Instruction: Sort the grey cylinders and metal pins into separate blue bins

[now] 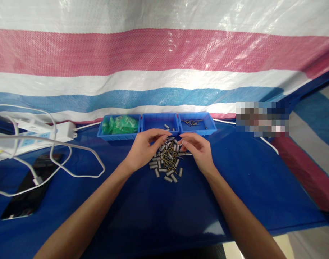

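A mixed pile of short grey metal cylinders [169, 178] and thin brass-coloured screws or pins [168, 163] lies on the blue table surface in front of me. My left hand [146, 147] reaches over the pile's upper left side, thumb and fingertips drawn together. From the right, my right hand [199, 150] comes to the pile's upper right edge, its thumb and index finger pinched. Anything between the fingertips of either hand is too small to make out. The two hands are a little apart from each other.
Behind the pile stand three blue bins: a left bin [118, 137] with green plastic bags, a middle bin [159, 116] with a few cylinders, a right bin [211, 126] with thin screws. A power strip [63, 131], white cables [83, 175] and a black phone [28, 198] lie left.
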A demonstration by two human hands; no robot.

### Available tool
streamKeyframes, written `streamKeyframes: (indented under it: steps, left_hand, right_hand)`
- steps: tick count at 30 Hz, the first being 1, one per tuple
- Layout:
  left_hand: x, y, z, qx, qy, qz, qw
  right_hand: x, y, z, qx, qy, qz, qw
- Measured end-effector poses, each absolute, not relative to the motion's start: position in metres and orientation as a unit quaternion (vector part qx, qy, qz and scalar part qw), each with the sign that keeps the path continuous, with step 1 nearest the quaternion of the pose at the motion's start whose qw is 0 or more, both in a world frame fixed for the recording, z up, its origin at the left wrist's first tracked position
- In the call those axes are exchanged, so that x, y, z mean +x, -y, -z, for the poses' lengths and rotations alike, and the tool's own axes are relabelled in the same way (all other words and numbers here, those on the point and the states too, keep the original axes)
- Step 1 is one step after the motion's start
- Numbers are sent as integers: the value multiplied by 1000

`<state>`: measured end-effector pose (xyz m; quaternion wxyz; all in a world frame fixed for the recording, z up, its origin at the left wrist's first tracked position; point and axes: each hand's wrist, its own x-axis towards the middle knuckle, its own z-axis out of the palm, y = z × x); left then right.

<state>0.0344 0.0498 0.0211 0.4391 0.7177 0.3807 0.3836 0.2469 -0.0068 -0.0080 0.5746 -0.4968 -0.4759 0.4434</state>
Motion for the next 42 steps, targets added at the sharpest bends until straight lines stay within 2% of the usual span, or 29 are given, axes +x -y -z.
streamKeyframes:
  steps: [5, 15, 27, 31, 37, 42]
  left_hand:
    - [34, -51, -19, 720, -381, -385, 434]
    - [35, -49, -20, 658, -365, -410, 515]
    - [37, -45, -25, 684, -351, -372, 520]
    - [35, -48, -24, 734, -390, -346, 435]
    - [29, -53, -15, 878, -360, -237, 208]
    - [28, -53, -4, 931, -321, -124, 121]
  right_hand:
    - [247, 7, 9, -492, 481, -449, 571]
    - [243, 9, 9, -475, 489, -500, 535]
    - [242, 6, 8, -470, 440, -515, 566]
    - [245, 6, 13, -484, 446, -482, 578]
    - [251, 3, 15, -527, 443, -355, 633]
    - [253, 0, 14, -553, 423, -325, 640]
